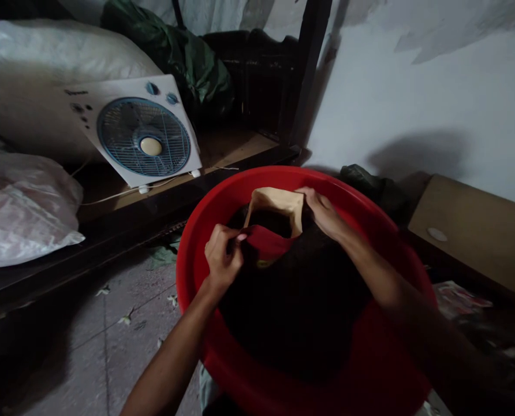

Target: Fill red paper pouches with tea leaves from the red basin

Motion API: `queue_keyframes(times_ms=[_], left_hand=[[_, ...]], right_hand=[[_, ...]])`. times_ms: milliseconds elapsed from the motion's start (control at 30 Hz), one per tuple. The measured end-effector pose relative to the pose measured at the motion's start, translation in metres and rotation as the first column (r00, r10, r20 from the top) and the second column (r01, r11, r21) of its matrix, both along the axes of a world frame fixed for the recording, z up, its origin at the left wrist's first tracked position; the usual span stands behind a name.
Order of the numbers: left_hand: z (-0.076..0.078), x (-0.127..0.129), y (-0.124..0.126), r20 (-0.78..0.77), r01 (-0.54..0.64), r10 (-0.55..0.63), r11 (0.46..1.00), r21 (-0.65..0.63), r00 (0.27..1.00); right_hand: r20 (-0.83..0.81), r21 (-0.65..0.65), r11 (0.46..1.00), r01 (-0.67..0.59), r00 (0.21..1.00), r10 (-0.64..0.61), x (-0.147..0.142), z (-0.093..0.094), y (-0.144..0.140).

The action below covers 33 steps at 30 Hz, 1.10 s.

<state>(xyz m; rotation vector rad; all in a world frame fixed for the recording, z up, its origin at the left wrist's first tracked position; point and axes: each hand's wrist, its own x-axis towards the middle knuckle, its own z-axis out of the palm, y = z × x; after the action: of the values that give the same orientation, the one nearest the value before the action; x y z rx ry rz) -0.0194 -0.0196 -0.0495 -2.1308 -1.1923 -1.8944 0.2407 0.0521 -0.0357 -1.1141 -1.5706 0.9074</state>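
Nearest, a large round red plastic basin (370,370) fills the foreground, its near rim cut off by the frame's lower edge. Inside lies a heap of dark cloth (301,312), too shadowed to make out. The left hand (223,257) is pinched shut on a red fabric edge (268,242); the right hand (322,211) grips a tan cloth band (279,202) arching over the heap. The hands are apart. Beyond, a white square box fan with blue grille (142,136) leans on a wooden platform (223,156), beside a white plastic sack (19,214).
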Motion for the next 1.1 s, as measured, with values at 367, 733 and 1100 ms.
queue_keyframes(times_ms=[367, 733, 1100], left_hand=[[0.007, -0.006, 0.01, 0.189, 0.22, -0.163, 0.915, -0.338, 0.968], [0.003, -0.007, 0.009, 0.391, 0.324, -0.141, 0.828, -0.457, 0.91], [0.013, -0.009, 0.01, 0.228, 0.287, -0.21, 0.874, -0.393, 0.951]], right_hand=[[0.042, 0.194, 0.955, 0.224, 0.971, -0.236, -0.01, -0.017, -0.088], [0.037, 0.227, 0.912, 0.342, 0.933, -0.359, -0.011, -0.018, -0.087], [0.105, 0.226, 0.926, 0.302, 0.938, -0.331, -0.012, -0.012, -0.09]])
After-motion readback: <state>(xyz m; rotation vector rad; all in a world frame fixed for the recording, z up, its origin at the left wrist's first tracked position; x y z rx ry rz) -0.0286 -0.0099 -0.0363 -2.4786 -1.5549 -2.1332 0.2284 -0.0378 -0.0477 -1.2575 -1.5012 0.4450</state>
